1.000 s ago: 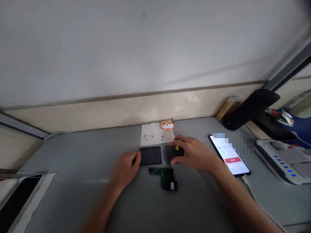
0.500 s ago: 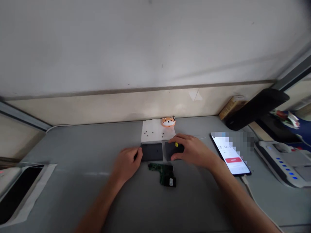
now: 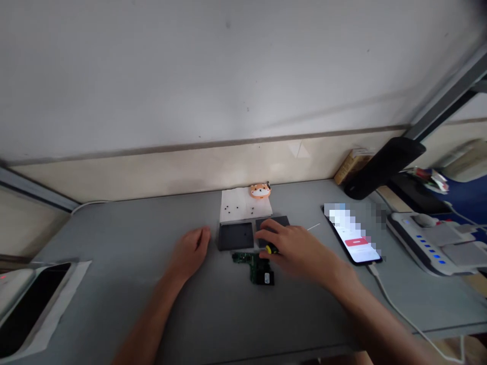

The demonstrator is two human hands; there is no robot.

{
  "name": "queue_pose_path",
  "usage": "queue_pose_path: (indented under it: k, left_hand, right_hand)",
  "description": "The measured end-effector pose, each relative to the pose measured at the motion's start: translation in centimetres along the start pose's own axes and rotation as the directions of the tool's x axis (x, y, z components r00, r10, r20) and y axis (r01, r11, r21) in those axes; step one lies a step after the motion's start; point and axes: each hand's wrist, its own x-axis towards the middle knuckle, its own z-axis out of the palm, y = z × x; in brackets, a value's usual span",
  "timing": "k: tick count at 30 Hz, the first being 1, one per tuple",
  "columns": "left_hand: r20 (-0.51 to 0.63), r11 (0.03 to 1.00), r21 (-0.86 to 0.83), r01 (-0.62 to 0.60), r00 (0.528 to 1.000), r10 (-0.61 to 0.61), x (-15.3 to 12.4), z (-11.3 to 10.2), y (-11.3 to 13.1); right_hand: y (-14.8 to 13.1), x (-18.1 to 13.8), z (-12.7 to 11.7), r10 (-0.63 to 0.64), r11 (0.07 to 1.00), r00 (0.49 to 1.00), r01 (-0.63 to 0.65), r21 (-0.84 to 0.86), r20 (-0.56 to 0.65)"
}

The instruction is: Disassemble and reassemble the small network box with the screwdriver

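On the grey table two dark square covers lie side by side, the left cover (image 3: 236,236) and the right cover (image 3: 273,223). In front of them lies a green circuit board (image 3: 255,266) with a black part. My right hand (image 3: 292,247) hovers over the right cover's front edge and the board, fingers curled round a small tool with a yellow end (image 3: 268,249). My left hand (image 3: 190,250) rests on the table just left of the left cover, fingers loosely bent, holding nothing I can see. Behind the covers a white paper (image 3: 239,209) carries several small black screws.
An orange animal figure (image 3: 259,191) stands at the paper's back edge. A lit phone (image 3: 352,234) with a cable lies to the right, beyond it a white power strip (image 3: 429,244) and a black tilted object (image 3: 384,167). A white tray (image 3: 26,299) sits far left.
My right hand drew back toward me from the right cover to the circuit board, carrying the yellow-tipped tool. My left hand slid slightly left, off the left cover's edge.
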Motion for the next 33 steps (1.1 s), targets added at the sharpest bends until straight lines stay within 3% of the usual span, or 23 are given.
queue_pose_path:
  k: [6,10,16,24,33]
  left_hand:
    - [0.023,1.0,-0.001,-0.012,1.0,0.012,0.1,0.1,-0.6]
    - [0.041,0.999,0.013,-0.049,0.998,0.048,0.1,0.2,-0.5]
    - [0.046,0.995,0.085,-0.054,0.998,0.05,0.2,0.4,-0.1]
    - [0.043,0.993,0.114,-0.024,0.999,0.02,0.2,0.7,0.0]
    - [0.052,0.99,0.129,-0.053,0.998,0.046,0.2,0.6,-0.2]
  right_hand:
    - [0.6,0.7,1.5,0.069,0.99,0.998,-0.066,-0.126,0.013]
    - [1.5,1.1,1.8,0.043,0.995,0.998,-0.038,-0.088,0.052]
    - [1.2,0.5,1.5,-0.041,0.999,0.998,0.042,0.016,-0.04]
    - [-1.2,0.4,1.8,-0.104,0.994,0.989,0.106,-0.01,0.109]
    - [-0.5,0.5,2.5,-0.124,0.992,0.986,0.12,0.042,0.115]
